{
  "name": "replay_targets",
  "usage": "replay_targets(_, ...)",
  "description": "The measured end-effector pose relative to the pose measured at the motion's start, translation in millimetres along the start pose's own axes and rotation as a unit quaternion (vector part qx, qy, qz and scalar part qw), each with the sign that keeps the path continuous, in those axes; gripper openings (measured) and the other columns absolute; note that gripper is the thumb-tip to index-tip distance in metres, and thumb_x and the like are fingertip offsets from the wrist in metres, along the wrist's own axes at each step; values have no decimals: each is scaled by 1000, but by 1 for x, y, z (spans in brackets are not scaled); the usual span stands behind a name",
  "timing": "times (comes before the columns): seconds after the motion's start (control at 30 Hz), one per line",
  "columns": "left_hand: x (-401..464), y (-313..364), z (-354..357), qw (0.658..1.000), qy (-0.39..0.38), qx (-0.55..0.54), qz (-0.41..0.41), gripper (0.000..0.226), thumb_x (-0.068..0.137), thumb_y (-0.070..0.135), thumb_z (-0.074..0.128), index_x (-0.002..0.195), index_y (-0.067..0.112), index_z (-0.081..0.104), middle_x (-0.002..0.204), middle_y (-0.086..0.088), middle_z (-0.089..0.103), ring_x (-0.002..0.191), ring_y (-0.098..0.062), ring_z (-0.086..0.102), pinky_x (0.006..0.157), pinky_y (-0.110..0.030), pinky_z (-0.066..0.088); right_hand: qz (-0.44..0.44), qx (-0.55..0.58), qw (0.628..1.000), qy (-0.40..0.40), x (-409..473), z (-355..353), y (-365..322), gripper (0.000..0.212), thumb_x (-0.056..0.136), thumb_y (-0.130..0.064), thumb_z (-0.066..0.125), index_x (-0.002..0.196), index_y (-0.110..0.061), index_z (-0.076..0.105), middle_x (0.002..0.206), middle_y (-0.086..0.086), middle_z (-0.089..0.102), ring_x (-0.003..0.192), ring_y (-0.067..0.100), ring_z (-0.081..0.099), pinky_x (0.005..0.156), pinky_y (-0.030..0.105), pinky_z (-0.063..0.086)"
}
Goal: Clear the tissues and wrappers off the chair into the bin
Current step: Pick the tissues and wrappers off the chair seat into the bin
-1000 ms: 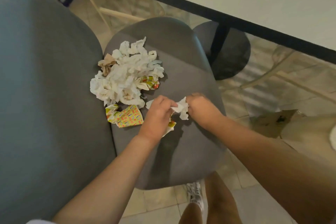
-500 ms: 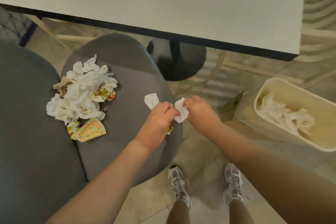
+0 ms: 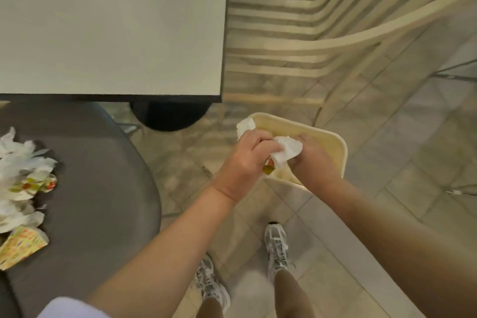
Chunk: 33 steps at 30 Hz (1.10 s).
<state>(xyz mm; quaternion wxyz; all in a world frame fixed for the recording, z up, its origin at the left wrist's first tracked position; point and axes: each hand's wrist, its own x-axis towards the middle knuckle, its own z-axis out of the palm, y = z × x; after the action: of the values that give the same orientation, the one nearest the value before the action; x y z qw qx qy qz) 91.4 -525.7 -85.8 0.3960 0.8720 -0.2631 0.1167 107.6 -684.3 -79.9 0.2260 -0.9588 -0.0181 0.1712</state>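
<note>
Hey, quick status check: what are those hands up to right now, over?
Left hand and right hand both grip tissues over the bin. Pile of tissues and wrappers still on chair. Nothing in the way.

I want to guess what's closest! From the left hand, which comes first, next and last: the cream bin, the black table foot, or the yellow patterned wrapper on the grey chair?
1. Cream plastic bin: right under the left hand.
2. Black round table foot: up and to the left, under the table.
3. Yellow patterned wrapper: far left, on the grey chair seat.
</note>
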Motion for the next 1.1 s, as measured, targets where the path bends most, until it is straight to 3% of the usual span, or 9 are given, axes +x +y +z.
replay_targets(0.2,34,3,39,995,-25,-58,-73,20,83,5,48,98,18,50,101,2,40,89,-10,40,81,-13,37,63,40,997,-32,12,-11,34,21,89,3,40,102,1,56,104,17,58,98,32,55,78,37,44)
replay_targets(0.27,38,2,53,985,-95,-54,-135,18,87,5,47,99,15,54,109,-3,44,91,-8,39,78,-10,36,57,30,997,-43,14,-4,47,23,91,4,39,107,3,54,111,20,54,104,34,52,83,38,42)
replay_targets(0.37,38,-8,69,932,-243,-29,-266,18,93,5,45,105,2,58,117,-16,52,94,-16,46,73,-13,32,55,-48,992,-101,16,15,61,29,89,4,41,117,-1,51,125,19,42,114,34,43,93,39,42)
replay_targets(0.57,35,-24,85,825,-439,83,-345,40,89,-1,41,127,8,51,130,-15,52,119,-30,48,99,-33,37,77,-133,969,-193,19,21,67,34,91,-2,41,124,-5,47,138,20,35,128,35,35,102,38,37)
replay_targets(0.73,43,-27,82,803,-434,108,-395,42,91,3,37,132,8,43,127,-16,52,112,-31,51,96,-38,44,75,-87,985,-131,20,12,70,36,86,3,46,121,-6,45,121,15,47,112,30,43,77,32,43)
replay_targets(0.83,47,-22,81,868,-335,120,-345,44,87,0,39,130,4,44,134,-14,43,123,-28,39,104,-35,34,56,-70,993,-74,19,5,67,28,82,8,44,106,-5,51,110,14,48,103,27,43,73,31,41)
replay_targets(0.9,51,-20,86,890,-336,132,-278,45,86,4,39,131,5,44,141,-12,37,131,-27,31,108,-36,28,42,-72,992,-93,21,8,65,24,84,4,42,104,-4,54,111,14,51,102,27,47,73,31,41)
replay_targets(1.0,54,-29,97,859,-408,153,-269,46,93,17,35,138,12,36,151,-8,26,140,-23,17,112,-39,20,42,-88,977,-188,25,20,65,30,88,-1,38,114,-3,53,123,20,50,105,31,53,78,33,47)
replay_targets(1.1,47,-47,106,798,-448,124,-384,56,96,48,25,142,16,28,151,-9,25,140,-26,19,111,-44,23,53,-76,955,-281,32,25,72,42,92,-5,35,133,-6,43,135,16,47,118,30,49,94,35,44)
